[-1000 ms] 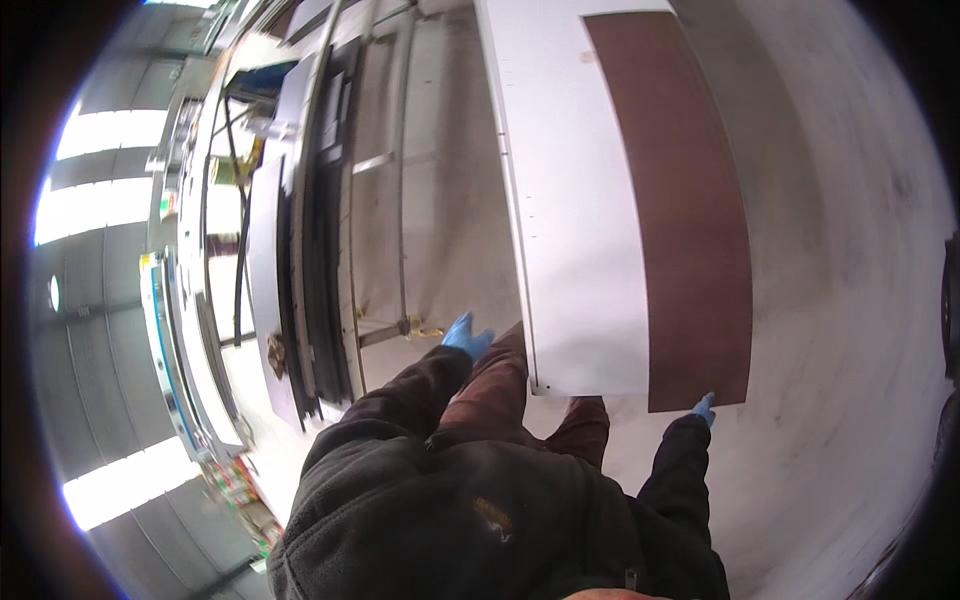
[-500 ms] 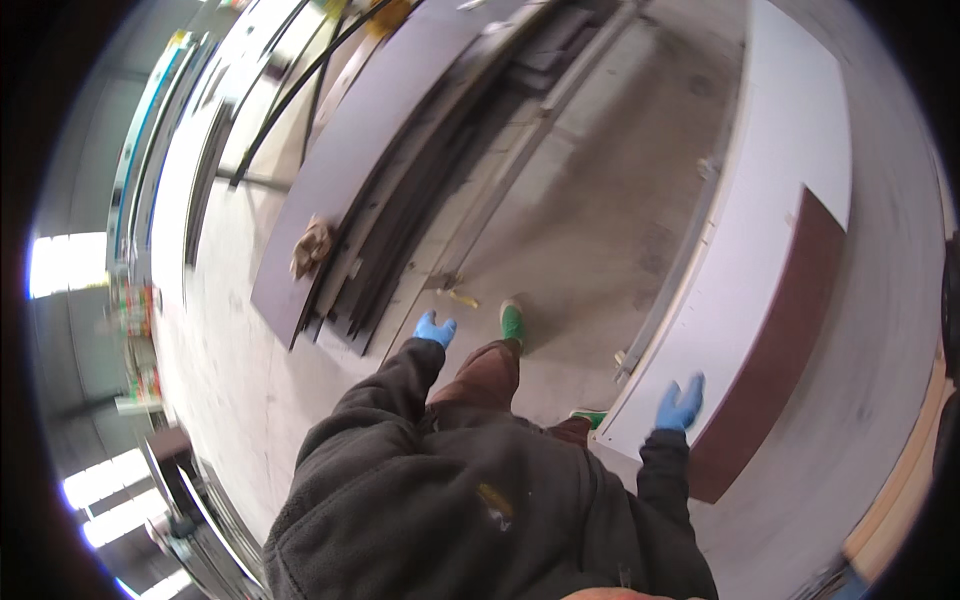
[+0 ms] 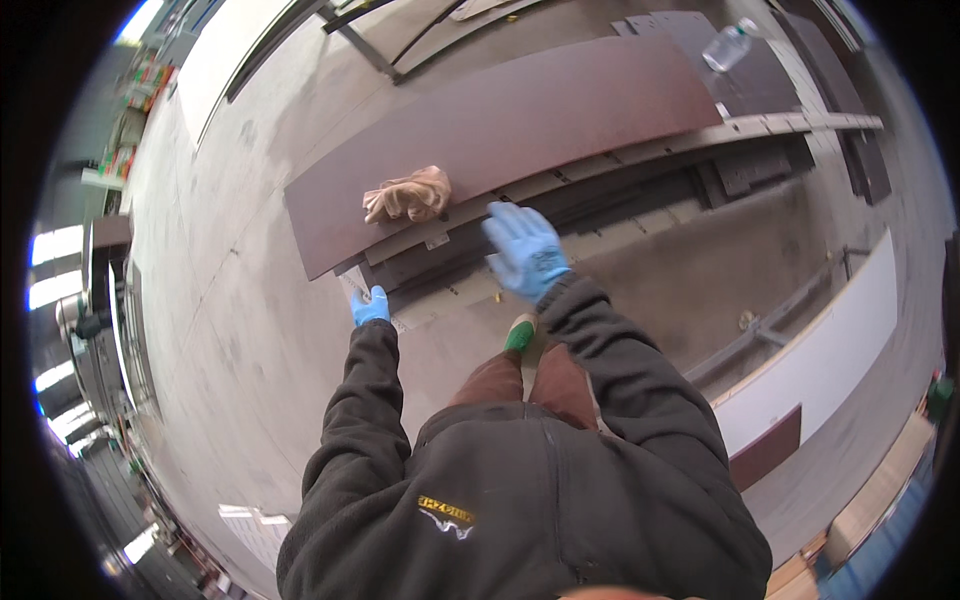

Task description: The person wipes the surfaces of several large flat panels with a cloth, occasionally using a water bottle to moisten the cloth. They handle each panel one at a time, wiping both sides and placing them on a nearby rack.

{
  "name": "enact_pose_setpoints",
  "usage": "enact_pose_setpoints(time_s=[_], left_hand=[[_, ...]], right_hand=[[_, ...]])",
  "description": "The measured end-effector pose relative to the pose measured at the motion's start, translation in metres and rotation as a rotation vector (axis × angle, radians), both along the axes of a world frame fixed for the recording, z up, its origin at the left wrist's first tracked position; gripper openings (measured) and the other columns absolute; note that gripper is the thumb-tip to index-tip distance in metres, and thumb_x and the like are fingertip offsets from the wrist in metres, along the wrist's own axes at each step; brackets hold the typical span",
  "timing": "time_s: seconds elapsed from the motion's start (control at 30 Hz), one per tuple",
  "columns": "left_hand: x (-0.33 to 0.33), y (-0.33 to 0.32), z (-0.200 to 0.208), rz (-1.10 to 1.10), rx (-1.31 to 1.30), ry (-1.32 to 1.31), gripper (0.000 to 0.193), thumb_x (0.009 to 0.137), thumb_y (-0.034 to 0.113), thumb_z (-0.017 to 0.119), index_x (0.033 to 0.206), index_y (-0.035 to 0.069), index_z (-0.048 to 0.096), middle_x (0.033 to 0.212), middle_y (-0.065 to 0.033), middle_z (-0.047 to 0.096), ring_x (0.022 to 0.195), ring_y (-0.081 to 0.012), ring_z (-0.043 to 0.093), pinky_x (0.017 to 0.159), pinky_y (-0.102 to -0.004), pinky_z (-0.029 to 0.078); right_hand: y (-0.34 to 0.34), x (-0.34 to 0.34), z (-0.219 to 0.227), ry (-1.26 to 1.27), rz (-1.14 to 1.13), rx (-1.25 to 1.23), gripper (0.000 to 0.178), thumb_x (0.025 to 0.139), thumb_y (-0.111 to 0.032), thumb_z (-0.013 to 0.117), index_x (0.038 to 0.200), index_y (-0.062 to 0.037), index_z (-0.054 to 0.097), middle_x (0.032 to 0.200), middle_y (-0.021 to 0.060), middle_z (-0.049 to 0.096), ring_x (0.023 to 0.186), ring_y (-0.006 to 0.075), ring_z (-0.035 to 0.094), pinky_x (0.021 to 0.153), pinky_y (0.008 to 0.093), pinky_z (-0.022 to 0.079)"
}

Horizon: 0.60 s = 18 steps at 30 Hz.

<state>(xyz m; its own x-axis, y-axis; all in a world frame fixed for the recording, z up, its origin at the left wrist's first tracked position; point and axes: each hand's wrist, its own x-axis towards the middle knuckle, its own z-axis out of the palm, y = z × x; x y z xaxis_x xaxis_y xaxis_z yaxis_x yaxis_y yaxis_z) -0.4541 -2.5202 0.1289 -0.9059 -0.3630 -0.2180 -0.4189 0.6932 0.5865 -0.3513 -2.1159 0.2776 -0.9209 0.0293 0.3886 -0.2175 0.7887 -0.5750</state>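
Note:
My right hand (image 3: 526,252), in a blue glove, is held out flat over the near side of a stack of dark boards (image 3: 430,262), fingers stretched and thumb apart. My left hand (image 3: 370,307), also blue-gloved, is at the stack's left end, beside a pale strip with small dark marks (image 3: 352,282). Its thumb and fingers stand apart; whether it touches the strip is unclear. Above the stack a long brown panel (image 3: 540,110) lies flat. A crumpled pair of tan work gloves (image 3: 410,195) rests on its near edge.
A clear plastic bottle (image 3: 727,47) lies on dark boards at the far right. On the right, a long white panel (image 3: 830,340) and a small brown board (image 3: 766,448) sit beside a metal frame (image 3: 770,335). Black metal bars (image 3: 365,45) stand at the far left.
My view has turned right to face the stack and its brown panel. My right hand has left the white panel and now reaches over the stack. My left hand has come to the stack's end.

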Motion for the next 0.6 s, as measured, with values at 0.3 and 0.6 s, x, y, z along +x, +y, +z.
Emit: enact_pose_setpoints(time_s=[0.3, 0.6], left_hand=[[-0.074, 0.072, 0.031, -0.262, -0.519, 0.17, 0.072, 0.09, 0.027, 0.072, 0.153, 0.001, 0.049, 0.16, -0.0268, 0.043, 0.15, -0.0446, 0.039, 0.124, -0.0512, 0.032], [-0.089, 0.084, 0.01, -0.236, -0.429, -0.107, 0.085, 0.094, 0.04, 0.069, 0.164, 0.006, 0.033, 0.17, -0.0227, 0.029, 0.159, -0.0419, 0.022, 0.129, -0.0476, 0.022]], right_hand=[[-0.068, -0.218, -0.079, 0.041, 0.722, 0.33, 0.064, 0.077, -0.042, 0.078, 0.132, -0.0121, 0.064, 0.157, 0.014, 0.048, 0.154, 0.033, 0.032, 0.122, 0.0553, 0.027], [0.121, -0.287, -0.096, -0.179, 0.075, -0.067, 0.043, 0.09, -0.003, 0.058, 0.133, -0.0092, 0.063, 0.132, 0.013, 0.064, 0.119, 0.0321, 0.062, 0.1, 0.0417, 0.053]])
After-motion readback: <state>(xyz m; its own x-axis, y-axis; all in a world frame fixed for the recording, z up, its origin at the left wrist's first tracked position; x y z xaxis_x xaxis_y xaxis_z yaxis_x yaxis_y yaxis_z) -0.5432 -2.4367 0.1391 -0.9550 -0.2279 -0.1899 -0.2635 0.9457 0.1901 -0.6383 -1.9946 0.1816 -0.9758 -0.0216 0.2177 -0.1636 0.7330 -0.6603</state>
